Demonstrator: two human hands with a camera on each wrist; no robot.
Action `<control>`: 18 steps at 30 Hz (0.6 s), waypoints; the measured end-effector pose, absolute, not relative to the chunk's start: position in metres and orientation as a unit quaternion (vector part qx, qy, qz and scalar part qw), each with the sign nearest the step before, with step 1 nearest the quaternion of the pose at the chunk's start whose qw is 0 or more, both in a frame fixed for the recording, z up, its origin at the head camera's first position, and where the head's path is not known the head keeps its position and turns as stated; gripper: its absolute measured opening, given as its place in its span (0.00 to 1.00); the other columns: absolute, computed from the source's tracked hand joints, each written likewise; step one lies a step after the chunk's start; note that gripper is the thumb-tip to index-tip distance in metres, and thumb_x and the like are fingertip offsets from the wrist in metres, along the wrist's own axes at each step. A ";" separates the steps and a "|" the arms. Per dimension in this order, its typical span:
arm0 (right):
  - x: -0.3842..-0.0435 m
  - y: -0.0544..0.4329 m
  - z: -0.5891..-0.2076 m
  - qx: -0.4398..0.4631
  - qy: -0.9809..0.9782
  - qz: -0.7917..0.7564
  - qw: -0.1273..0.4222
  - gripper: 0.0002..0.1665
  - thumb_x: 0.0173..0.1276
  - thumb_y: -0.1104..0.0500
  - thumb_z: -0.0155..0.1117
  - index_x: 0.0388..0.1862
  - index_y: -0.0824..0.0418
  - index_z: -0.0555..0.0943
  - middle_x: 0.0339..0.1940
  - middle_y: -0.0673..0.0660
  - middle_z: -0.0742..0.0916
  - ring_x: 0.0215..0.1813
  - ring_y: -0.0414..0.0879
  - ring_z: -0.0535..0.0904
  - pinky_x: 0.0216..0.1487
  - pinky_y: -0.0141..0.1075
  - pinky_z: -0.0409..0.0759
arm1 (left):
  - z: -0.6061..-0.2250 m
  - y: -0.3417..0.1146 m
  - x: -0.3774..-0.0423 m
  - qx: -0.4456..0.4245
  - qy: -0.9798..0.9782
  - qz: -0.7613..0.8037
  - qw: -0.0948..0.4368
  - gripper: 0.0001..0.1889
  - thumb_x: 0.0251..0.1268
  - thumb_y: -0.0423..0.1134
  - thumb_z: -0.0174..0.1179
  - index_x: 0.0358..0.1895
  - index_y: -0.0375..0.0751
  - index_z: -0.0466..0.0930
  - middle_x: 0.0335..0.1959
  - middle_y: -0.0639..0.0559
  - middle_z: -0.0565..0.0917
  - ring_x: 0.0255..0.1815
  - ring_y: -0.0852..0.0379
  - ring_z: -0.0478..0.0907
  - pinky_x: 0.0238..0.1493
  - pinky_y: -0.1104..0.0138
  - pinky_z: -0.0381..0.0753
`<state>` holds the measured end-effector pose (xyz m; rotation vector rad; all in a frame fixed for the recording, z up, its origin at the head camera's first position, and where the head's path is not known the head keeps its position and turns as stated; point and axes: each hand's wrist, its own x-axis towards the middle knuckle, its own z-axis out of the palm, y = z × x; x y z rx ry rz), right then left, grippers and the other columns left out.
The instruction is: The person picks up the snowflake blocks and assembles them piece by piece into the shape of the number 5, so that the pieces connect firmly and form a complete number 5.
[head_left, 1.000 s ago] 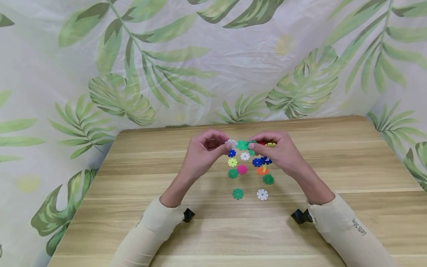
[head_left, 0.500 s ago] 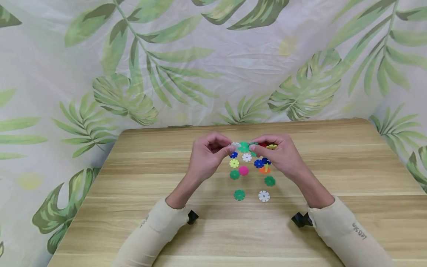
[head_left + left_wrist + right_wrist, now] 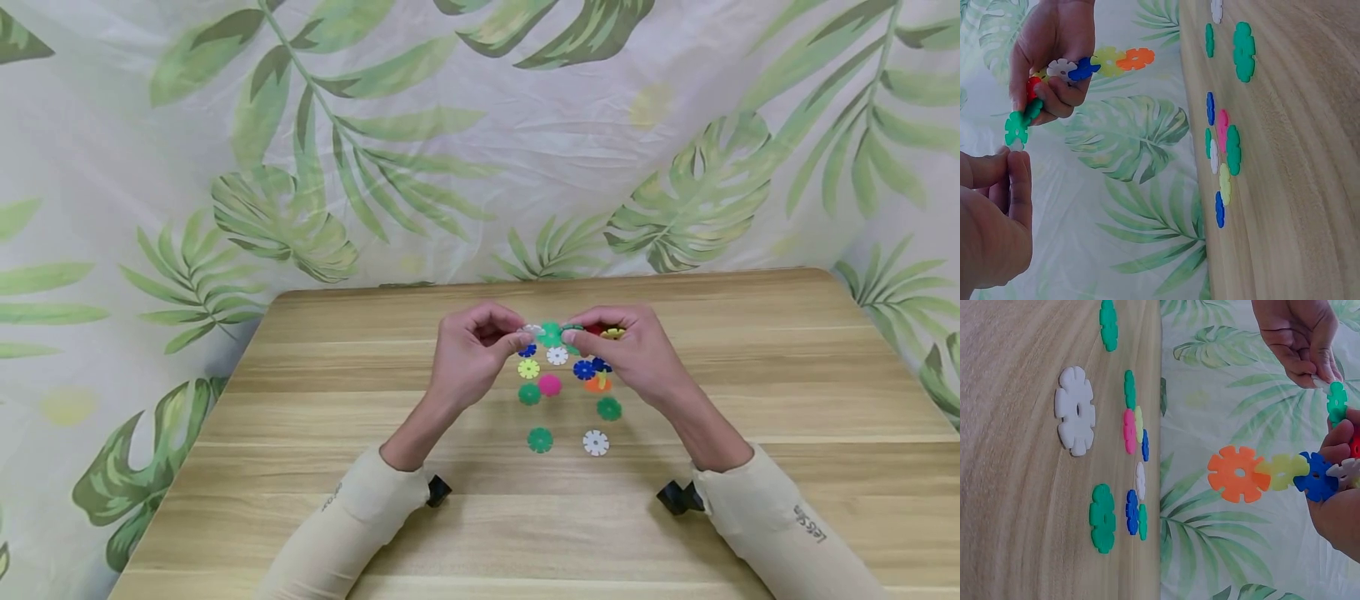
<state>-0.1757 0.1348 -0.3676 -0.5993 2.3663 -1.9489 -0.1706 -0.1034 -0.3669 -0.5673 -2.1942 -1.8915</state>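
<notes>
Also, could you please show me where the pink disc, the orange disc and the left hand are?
Pink disc (image 3: 550, 384): head view, middle of its face.
Orange disc (image 3: 1226, 475): right wrist view, its face, left of the centre hole.
Left hand (image 3: 472, 354): head view, middle of the hand.

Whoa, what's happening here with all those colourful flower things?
A person is joining flower-shaped discs together. The right hand holds a chain of them, with an orange disc at the end that points down. The left hand pinches a white disc against a green disc by the right fingertips; I can't tell whether those two are locked together. More loose discs lie on the wooden table, in white, green, pink, blue and yellow.
</notes>
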 end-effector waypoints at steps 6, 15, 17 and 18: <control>-0.176 0.136 -0.368 -0.187 0.760 -0.622 0.018 0.07 0.74 0.62 0.74 0.46 0.63 0.92 0.29 0.50 0.89 0.33 0.56 0.81 0.28 0.32 0.81 | -0.367 -0.102 -0.171 -0.188 -0.742 -0.637 0.091 0.04 0.64 0.23 0.73 0.38 0.27 0.87 0.35 0.33 0.89 0.31 0.54 0.90 0.37 0.71 0.90; -0.180 0.141 -0.367 -0.184 0.777 -0.601 0.050 0.07 0.74 0.59 0.74 0.47 0.60 0.92 0.35 0.61 0.90 0.34 0.52 0.82 0.29 0.34 0.81 | -0.364 -0.108 -0.175 -0.212 -0.755 -0.619 0.028 0.04 0.68 0.26 0.71 0.42 0.30 0.86 0.35 0.37 0.88 0.33 0.54 0.87 0.37 0.65 0.92; -0.180 0.141 -0.367 -0.185 0.777 -0.598 0.059 0.08 0.74 0.58 0.74 0.47 0.60 0.92 0.38 0.63 0.90 0.35 0.51 0.83 0.32 0.34 0.83 | -0.362 -0.110 -0.176 -0.222 -0.770 -0.598 0.015 0.03 0.70 0.28 0.70 0.43 0.33 0.87 0.37 0.40 0.89 0.36 0.53 0.87 0.39 0.62 0.92; -0.180 0.141 -0.367 -0.187 0.778 -0.597 0.063 0.08 0.74 0.58 0.74 0.47 0.60 0.92 0.39 0.64 0.90 0.36 0.51 0.83 0.34 0.34 0.84 | -0.361 -0.111 -0.176 -0.228 -0.780 -0.582 0.013 0.03 0.70 0.29 0.70 0.43 0.35 0.87 0.38 0.42 0.90 0.37 0.54 0.86 0.40 0.62 0.91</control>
